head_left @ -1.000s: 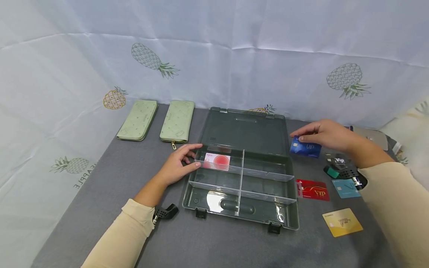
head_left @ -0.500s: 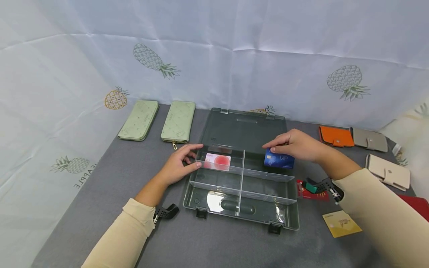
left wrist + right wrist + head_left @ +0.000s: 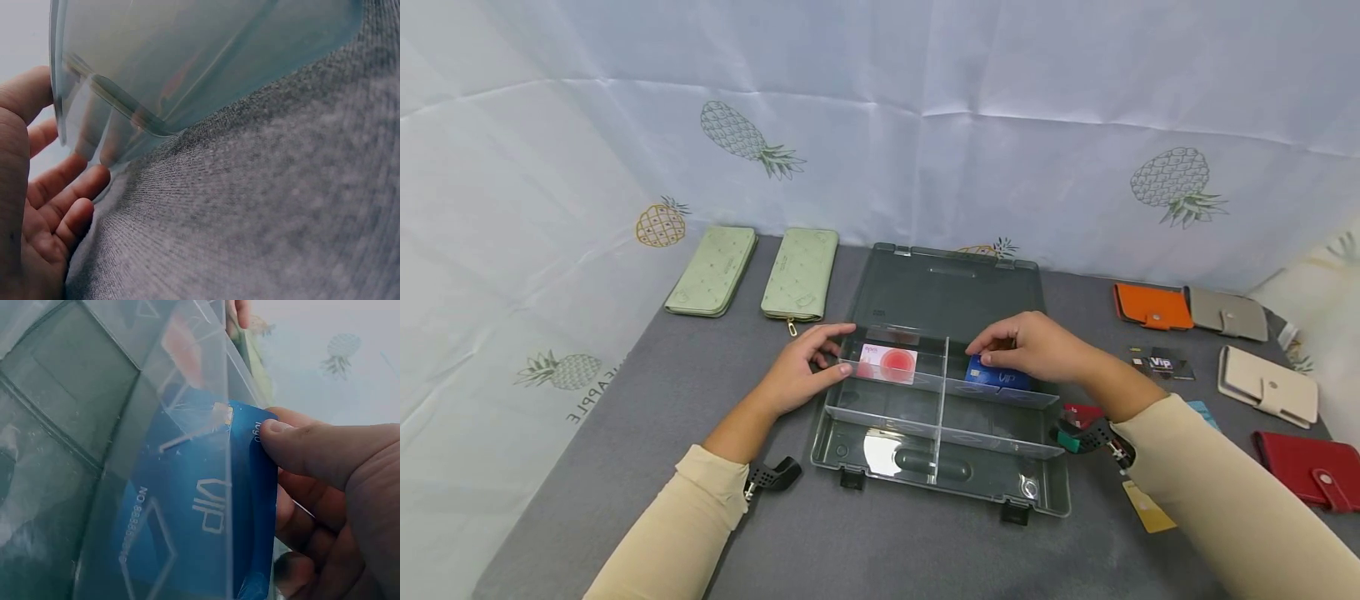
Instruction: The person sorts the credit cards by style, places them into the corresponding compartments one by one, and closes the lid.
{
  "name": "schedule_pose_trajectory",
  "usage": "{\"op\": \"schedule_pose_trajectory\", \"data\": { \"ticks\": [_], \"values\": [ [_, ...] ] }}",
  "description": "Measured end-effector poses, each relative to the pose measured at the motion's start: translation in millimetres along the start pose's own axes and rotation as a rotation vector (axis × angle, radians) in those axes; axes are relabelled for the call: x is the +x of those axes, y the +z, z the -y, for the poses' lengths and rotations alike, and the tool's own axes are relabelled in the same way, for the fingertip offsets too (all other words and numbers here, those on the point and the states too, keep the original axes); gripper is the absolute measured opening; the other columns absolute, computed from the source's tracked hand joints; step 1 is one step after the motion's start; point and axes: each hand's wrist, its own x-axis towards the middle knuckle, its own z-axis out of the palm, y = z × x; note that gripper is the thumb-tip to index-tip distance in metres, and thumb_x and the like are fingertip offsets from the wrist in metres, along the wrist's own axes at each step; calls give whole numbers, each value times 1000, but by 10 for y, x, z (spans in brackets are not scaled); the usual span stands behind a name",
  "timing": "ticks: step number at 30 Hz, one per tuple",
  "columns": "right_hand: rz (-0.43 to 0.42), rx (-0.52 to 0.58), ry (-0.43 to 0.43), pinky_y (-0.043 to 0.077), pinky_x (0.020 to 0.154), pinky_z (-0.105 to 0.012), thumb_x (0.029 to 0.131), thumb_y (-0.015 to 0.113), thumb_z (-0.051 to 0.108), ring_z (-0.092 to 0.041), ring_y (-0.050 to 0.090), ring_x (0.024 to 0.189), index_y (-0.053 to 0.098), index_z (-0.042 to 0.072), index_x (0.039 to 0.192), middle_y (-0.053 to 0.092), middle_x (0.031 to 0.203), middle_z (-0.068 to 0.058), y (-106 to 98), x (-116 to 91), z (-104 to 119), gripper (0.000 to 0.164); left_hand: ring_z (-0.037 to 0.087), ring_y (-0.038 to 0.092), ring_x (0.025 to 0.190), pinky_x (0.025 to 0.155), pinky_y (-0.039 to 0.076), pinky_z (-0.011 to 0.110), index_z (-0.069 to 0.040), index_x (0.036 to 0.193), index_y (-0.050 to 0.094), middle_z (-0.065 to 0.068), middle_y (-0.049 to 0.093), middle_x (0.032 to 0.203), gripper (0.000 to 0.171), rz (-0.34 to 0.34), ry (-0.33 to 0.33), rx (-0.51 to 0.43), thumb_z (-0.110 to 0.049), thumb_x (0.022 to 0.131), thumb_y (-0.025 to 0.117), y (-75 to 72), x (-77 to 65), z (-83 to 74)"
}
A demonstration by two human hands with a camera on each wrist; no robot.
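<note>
A grey see-through divided box (image 3: pixel 917 483) lies with its lid (image 3: pixel 951 292) folded back. My right hand (image 3: pixel 1037 346) pinches a blue VIP card (image 3: pixel 996 375) by its upper edge between thumb and fingers. The card's lower part is down in the back right compartment, behind the clear divider (image 3: pixel 187 444) in the right wrist view. In the back left compartment stands a white-and-pink card (image 3: pixel 887 363). My left hand (image 3: pixel 790 375) rests at the box's left edge, thumb and index finger touching the rim, the other fingers loose beside the wall (image 3: pixel 119 100).
Two green wallets (image 3: pixel 800 275) lie at the back left. On the right are orange (image 3: pixel 1152 306), grey (image 3: pixel 1227 314), cream (image 3: pixel 1267 385) and red (image 3: pixel 1311 467) card holders. Black (image 3: pixel 1165 363), yellow (image 3: pixel 1146 506), teal (image 3: pixel 1204 413) and red (image 3: pixel 1081 414) cards lie beside the box, some partly covered by my right arm.
My right hand has carried the blue card leftward from beside the box and lowered it into the back right compartment. The left hand has stayed at the rim.
</note>
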Motion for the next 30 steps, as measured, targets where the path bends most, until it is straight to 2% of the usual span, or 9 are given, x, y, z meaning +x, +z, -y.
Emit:
{"op": "schedule_pose_trajectory", "data": {
  "ticks": [4, 9, 15, 18, 20, 23, 26, 30],
  "values": [
    [-17, -73, -36, 55, 77, -36, 101, 76, 14, -9, 69, 90, 84, 16, 115, 79, 110, 7, 79, -18, -3, 15, 23, 64, 111, 86, 52, 35, -15, 153, 59, 9, 63, 141, 60, -2, -4, 0, -17, 96, 78, 0, -1, 3],
    [-58, -164, -65, 55, 74, -36, 100, 77, 13, -8, 70, 88, 84, 16, 114, 80, 107, 8, 151, -51, 8, 16, 24, 64, 111, 86, 52, 36, -16, 153, 59, 9, 62, 143, 60, -5, -7, -2, -17, 96, 78, -3, -3, -3],
    [-63, -145, -52, 58, 82, -40, 97, 80, 10, -14, 72, 98, 81, 13, 124, 79, 115, 3, 136, -94, 24, 26, 23, 64, 110, 86, 52, 35, -16, 153, 60, 9, 62, 143, 60, -10, -6, 0, -17, 96, 78, -3, -5, 2],
    [-78, -130, -47, 57, 80, -37, 97, 81, 12, -14, 71, 100, 80, 12, 127, 78, 122, 0, 109, -137, 26, 31, 24, 64, 110, 85, 52, 35, -15, 153, 60, 9, 63, 143, 59, -12, -4, -1, -16, 96, 78, -4, -7, -5],
    [-94, -127, -38, 54, 75, -35, 96, 82, 14, -15, 68, 94, 80, 13, 127, 77, 125, -2, 91, -178, 23, 31, 24, 64, 110, 85, 52, 35, -15, 152, 60, 9, 63, 142, 60, -10, -5, 2, -17, 96, 78, -5, -5, -6],
    [-113, -118, -10, 53, 75, -36, 95, 83, 16, -17, 67, 94, 80, 15, 128, 76, 127, -1, 54, -258, 11, 33, 23, 64, 110, 86, 52, 35, -16, 153, 59, 9, 63, 142, 60, -5, -10, 6, -18, 96, 78, -4, 3, -12],
    [-137, -113, 11, 55, 83, -42, 96, 84, 18, -21, 68, 105, 79, 17, 129, 75, 130, 0, -5, -356, -16, 34, 23, 64, 110, 86, 52, 34, -16, 153, 60, 9, 63, 142, 60, -5, -15, 6, -18, 96, 78, -1, 7, -22],
    [-188, -123, -5, 54, 85, -46, 96, 83, 21, -24, 66, 107, 78, 17, 130, 73, 130, 2, -108, -528, -112, 34, 23, 64, 110, 86, 52, 34, -14, 152, 60, 10, 63, 142, 59, -8, -8, 13, -17, 96, 79, 7, 5, -36]
  ]
}}
